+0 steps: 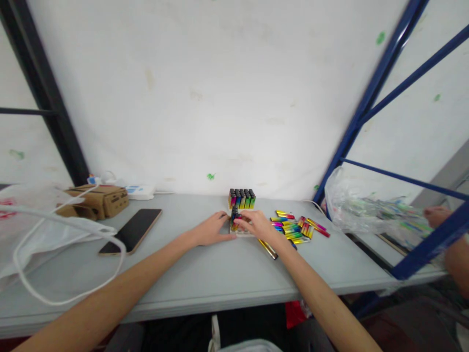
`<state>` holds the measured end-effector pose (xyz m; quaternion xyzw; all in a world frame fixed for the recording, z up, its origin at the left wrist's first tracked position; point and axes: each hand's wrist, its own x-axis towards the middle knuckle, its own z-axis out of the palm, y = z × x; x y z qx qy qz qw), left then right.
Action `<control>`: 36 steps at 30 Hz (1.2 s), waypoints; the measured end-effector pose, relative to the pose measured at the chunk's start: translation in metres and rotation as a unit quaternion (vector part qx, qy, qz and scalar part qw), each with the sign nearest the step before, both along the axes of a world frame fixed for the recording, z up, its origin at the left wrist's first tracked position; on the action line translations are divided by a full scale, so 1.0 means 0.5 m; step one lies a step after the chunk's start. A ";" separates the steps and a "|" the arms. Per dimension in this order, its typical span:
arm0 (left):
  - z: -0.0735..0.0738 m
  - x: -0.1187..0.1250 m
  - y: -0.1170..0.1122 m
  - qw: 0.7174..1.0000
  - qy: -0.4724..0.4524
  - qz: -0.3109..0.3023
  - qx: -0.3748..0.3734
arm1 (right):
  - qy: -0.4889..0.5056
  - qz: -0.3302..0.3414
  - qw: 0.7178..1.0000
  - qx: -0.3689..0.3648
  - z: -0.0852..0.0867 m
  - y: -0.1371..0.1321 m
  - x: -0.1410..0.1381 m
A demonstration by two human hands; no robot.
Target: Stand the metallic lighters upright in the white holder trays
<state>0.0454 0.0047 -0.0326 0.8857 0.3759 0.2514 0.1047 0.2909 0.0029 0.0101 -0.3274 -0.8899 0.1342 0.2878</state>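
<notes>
A clear tray (245, 233) sits on the table in front of me, with a few upright lighters (233, 219) at its left end. My left hand (212, 229) holds the tray by its left side, the thumb along the front edge. Over the tray, my right hand (257, 224) has its thumb and fingers closed on a lighter (239, 218), partly hidden by the fingers. Behind stands a block of black-topped, shiny multicoloured lighters (242, 198) in rows. Loose lighters (291, 228) lie in a pile to the right, and one gold lighter (268, 249) lies beside my right forearm.
A phone (132, 231), a cardboard box (106, 199), plastic bags and a white cable (69, 301) lie on the left. A blue metal frame (351, 132) rises at the right. Beyond it are a filled clear bag (370, 208) and another person's hand (437, 215).
</notes>
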 end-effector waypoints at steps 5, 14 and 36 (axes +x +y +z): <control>0.000 0.001 0.000 1.000 0.005 -0.005 0.002 | -0.050 -0.007 0.999 0.015 0.003 -0.001 -0.005; 0.004 -0.001 -0.003 1.000 0.009 0.001 0.003 | -0.097 -0.062 0.993 0.017 -0.010 0.023 0.020; 0.013 0.001 -0.008 0.999 0.045 0.023 -0.020 | -0.173 -0.137 0.957 -0.186 0.034 0.055 0.219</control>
